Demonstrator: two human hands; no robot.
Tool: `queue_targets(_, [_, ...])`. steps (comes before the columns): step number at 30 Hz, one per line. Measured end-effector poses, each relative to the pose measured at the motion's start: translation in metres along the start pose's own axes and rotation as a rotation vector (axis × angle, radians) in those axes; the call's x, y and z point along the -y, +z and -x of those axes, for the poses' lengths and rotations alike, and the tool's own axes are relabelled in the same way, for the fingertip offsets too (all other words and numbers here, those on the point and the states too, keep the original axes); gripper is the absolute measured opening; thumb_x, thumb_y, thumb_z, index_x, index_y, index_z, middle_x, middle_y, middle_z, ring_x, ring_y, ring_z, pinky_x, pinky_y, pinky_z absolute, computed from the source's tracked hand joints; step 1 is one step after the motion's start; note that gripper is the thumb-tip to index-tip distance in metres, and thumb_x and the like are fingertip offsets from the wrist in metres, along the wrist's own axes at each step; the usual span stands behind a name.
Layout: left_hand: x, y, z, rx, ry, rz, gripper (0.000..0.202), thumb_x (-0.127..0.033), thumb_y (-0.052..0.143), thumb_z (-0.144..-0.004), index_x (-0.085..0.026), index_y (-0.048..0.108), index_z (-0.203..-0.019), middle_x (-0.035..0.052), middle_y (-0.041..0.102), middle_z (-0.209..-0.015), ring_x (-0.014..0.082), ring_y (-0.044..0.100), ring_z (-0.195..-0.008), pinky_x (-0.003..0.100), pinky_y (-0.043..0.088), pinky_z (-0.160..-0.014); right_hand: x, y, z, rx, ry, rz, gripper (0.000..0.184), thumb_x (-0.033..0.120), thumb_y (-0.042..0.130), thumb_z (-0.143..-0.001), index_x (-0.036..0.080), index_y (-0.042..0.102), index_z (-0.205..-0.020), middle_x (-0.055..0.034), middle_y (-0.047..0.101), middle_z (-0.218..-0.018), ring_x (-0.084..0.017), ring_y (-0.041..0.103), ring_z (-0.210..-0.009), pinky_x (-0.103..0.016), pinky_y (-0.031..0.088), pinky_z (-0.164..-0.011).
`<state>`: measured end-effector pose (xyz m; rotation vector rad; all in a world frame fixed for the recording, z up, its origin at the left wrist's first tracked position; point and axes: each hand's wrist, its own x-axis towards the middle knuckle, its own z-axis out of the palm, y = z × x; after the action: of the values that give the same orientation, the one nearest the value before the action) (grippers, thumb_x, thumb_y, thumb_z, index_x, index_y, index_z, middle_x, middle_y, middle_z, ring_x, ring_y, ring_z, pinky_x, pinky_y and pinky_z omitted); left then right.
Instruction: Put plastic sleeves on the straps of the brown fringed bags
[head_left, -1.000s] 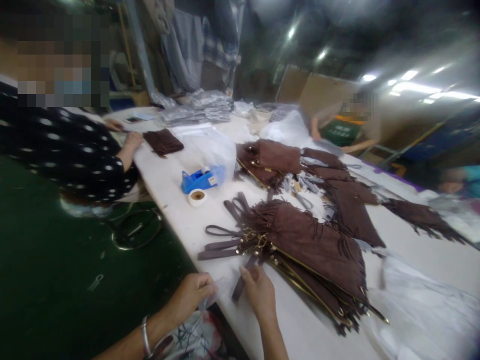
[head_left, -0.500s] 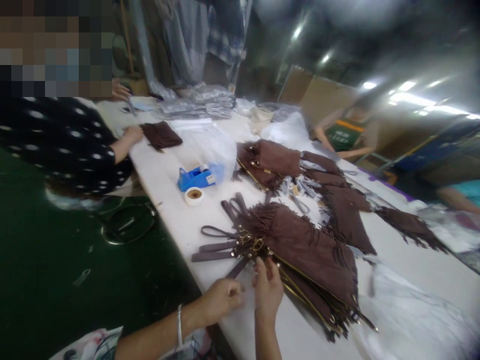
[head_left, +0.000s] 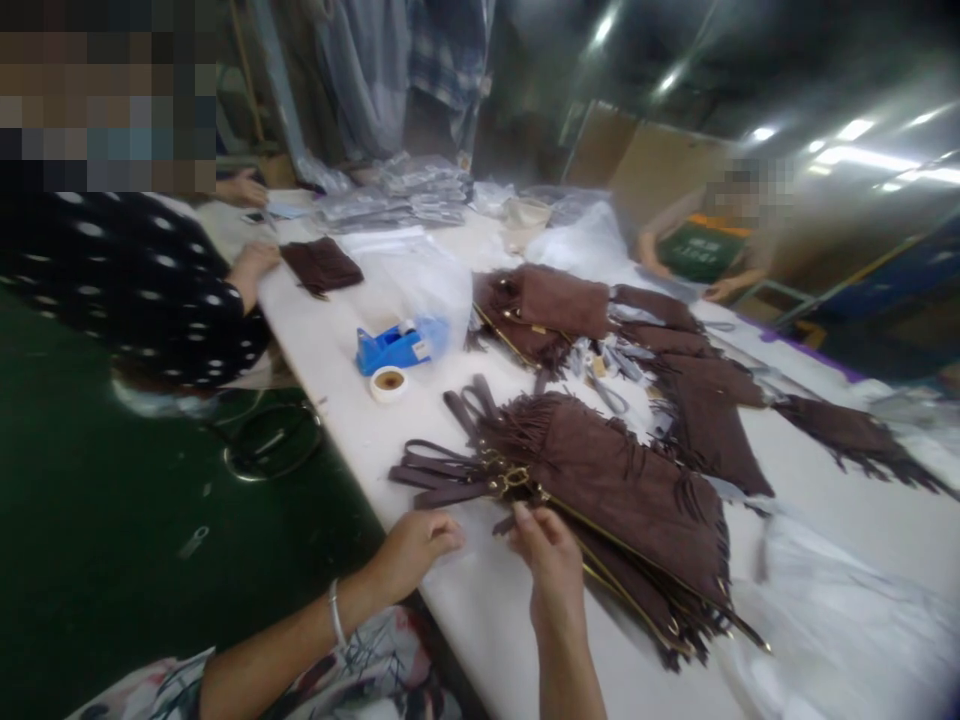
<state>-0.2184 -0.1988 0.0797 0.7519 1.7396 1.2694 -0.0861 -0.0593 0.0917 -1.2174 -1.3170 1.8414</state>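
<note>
A stack of brown fringed suede pouches (head_left: pixel 630 460) with gold zippers lies on the white table in front of me. Several dark wrist straps (head_left: pixel 439 470) fan out to its left from gold clasps (head_left: pixel 517 478). My right hand (head_left: pixel 553 550) is closed in a pinch below the clasps, a short dark strap end (head_left: pixel 504 525) showing at its fingertips. To the left, apart from the straps, my left hand (head_left: pixel 421 550) is closed over the table edge, thumb against fingers. Whatever it may hold is too small or clear to make out.
A blue tape dispenser (head_left: pixel 394 350) and a tape roll (head_left: pixel 388 384) stand beyond the straps. More brown pouches (head_left: pixel 566 300) lie behind, with clear plastic (head_left: pixel 847 620) at right. One co-worker's hand (head_left: pixel 255 265) is by a folded pouch (head_left: pixel 321 266); another person (head_left: pixel 709 245) works across the table.
My left hand has moved left and up, away from my right hand, which has shifted slightly right. The strap that ran toward my left hand now shows only a short end by my right fingertips.
</note>
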Motion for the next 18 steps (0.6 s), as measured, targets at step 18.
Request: queue_targets(18, [-0.005, 0.010, -0.016, 0.116, -0.205, 0.327, 0.039, -0.048, 0.079, -0.064, -0.013, 0.059, -0.067, 0.0025, 0.063, -0.065, 0.0130, 0.051, -0.057, 0.025, 0.034, -0.056, -0.005, -0.002, -0.005, 0.061, -0.009, -0.138, 0.030, 0.040, 0.079, -0.068, 0.018, 0.063, -0.082, 0.0021, 0.060, -0.070, -0.010, 0.052, -0.062, -0.021, 0.039, -0.057])
